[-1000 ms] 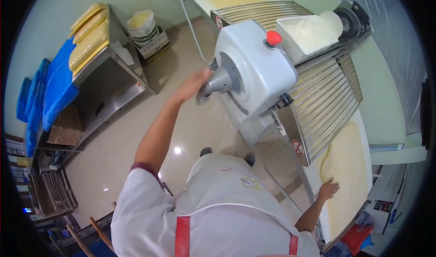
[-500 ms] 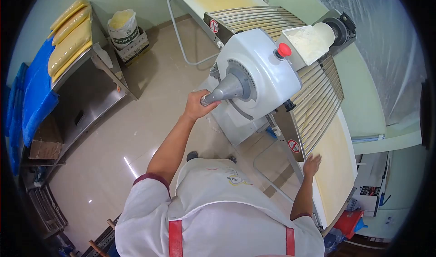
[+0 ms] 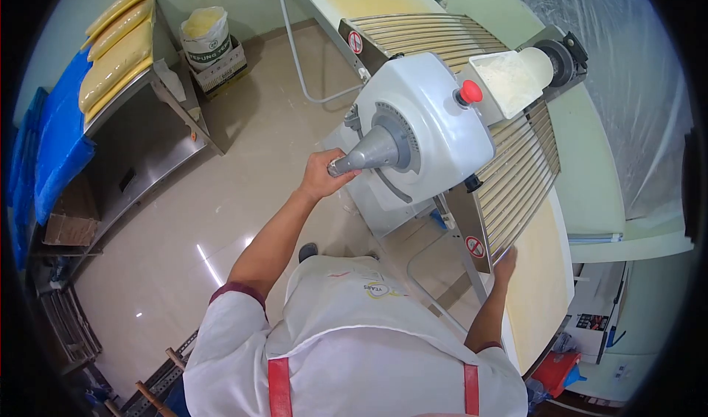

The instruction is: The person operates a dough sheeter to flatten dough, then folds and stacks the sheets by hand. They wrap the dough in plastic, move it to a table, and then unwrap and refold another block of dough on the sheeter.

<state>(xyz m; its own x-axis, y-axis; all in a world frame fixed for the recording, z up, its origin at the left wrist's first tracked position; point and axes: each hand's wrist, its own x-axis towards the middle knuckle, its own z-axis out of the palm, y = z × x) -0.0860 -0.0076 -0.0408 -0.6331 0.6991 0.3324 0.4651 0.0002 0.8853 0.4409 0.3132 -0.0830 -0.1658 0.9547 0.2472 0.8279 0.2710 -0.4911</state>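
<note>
My left hand (image 3: 322,175) is wrapped around the grey lever handle (image 3: 342,168) on the white head of a dough sheeter (image 3: 435,115). A long, pale yellow dough sheet (image 3: 535,292) lies on the sheeter's near belt. At the edge of that sheet, beside the lower corner of the barred guard (image 3: 516,177), is my right hand (image 3: 505,265). Its fingers stretch forward over the dough, partly hidden, and it grips nothing visible. More dough (image 3: 376,5) lies on the far belt beyond the second barred guard (image 3: 428,30).
A white tray of flour (image 3: 505,81) and a red knob (image 3: 470,92) are on top of the sheeter. To the left, a steel table (image 3: 158,133) bears wrapped yellow slabs (image 3: 114,78) and blue sheeting (image 3: 63,137). A flour sack (image 3: 206,41) stands by the wall.
My right hand has moved slightly forward along the dough, closer to the guard. Yellow dough on the far belt now shows a gap. My left hand remains on the lever.
</note>
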